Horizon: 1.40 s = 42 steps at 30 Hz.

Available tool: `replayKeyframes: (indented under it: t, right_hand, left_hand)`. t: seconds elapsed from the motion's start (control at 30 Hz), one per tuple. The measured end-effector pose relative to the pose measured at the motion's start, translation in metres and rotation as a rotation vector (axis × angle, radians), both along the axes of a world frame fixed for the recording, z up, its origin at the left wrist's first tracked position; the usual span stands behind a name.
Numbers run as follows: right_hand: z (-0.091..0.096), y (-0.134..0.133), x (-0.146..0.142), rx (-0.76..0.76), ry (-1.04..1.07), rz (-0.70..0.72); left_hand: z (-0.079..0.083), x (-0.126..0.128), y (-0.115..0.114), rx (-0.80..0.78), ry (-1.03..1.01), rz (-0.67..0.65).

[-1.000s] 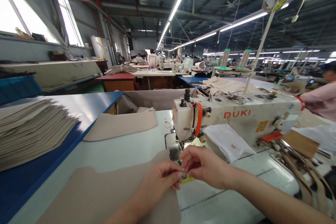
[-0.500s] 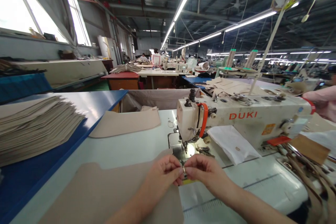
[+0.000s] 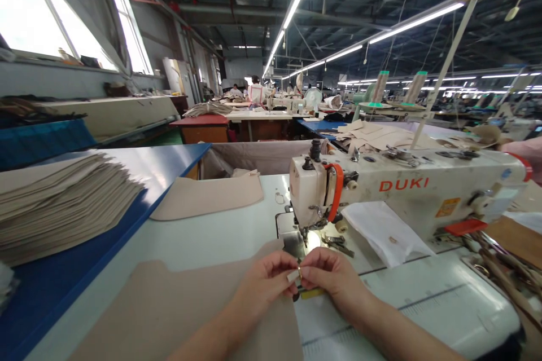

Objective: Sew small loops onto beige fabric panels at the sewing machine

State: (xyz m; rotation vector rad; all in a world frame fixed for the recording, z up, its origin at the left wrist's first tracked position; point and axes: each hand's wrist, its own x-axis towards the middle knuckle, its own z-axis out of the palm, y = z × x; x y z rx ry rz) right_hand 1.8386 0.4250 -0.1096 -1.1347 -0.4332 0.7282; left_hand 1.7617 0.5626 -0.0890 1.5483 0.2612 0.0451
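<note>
My left hand [image 3: 265, 282] and my right hand [image 3: 332, 279] meet fingertip to fingertip just in front of the needle of a white DUKI sewing machine [image 3: 402, 192]. Both pinch a tiny pale piece [image 3: 294, 274] with a glint of metal; I cannot make out what it is. Under my left hand lies a large beige cut panel [image 3: 169, 310], flat on the pale sewing table [image 3: 203, 237]. A small yellow tag [image 3: 312, 293] shows below my right fingers.
A stack of beige panels [image 3: 59, 203] sits on the blue table at left. Another beige panel [image 3: 207, 196] lies further back. White cloth [image 3: 385, 231] rests under the machine arm. Straps [image 3: 503, 271] lie at right, where a person's pink sleeve [image 3: 527, 149] shows. Other workers sit far back.
The view has shifted slightly to the left and down. My hands stay pinched together by the needle, with the small pale piece now more visible between the fingertips.
</note>
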Motion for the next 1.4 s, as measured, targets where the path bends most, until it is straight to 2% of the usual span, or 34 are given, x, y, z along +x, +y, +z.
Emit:
replayKeyframes:
  t: [0.1,0.2,0.33,0.47,0.67,0.77,0.93,1.17,1.3,1.4]
  right_hand:
    - [-0.002,0.000,-0.001,0.011,-0.034,0.019]
    - [-0.003,-0.004,-0.004,0.039,-0.144,0.016]
    - [-0.004,-0.013,-0.012,-0.032,-0.466,-0.028]
    - [-0.007,-0.017,-0.016,-0.100,-0.734,-0.104]
    - [-0.006,-0.016,-0.013,0.035,-0.897,-0.147]
    - [-0.003,-0.016,-0.013,0.016,-0.885,-0.213]
    - [-0.002,-0.015,-0.017,-0.032,-0.841,-0.271]
    - [-0.009,-0.009,-0.018,-0.065,-0.758,-0.356]
    - [-0.013,-0.007,-0.017,-0.030,-0.797,-0.376]
    - [-0.015,-0.007,-0.017,-0.014,-0.840,-0.371]
  left_hand:
    - [-0.002,-0.001,0.003,0.084,0.006,-0.028]
    - [-0.004,-0.006,0.002,0.279,-0.077,-0.014]
    - [0.002,-0.015,-0.005,0.608,-0.189,0.051]
    - [0.007,-0.019,-0.010,0.733,-0.209,0.069]
    - [0.007,-0.018,-0.007,0.645,-0.244,0.070]
    - [0.005,-0.018,-0.006,0.569,-0.264,0.083]
    - [0.004,-0.018,-0.008,0.542,-0.281,0.143]
    - [-0.001,-0.018,-0.008,0.438,-0.265,0.154]
    - [-0.002,-0.018,-0.010,0.377,-0.244,0.130]
    - [0.001,-0.018,-0.011,0.398,-0.242,0.142]
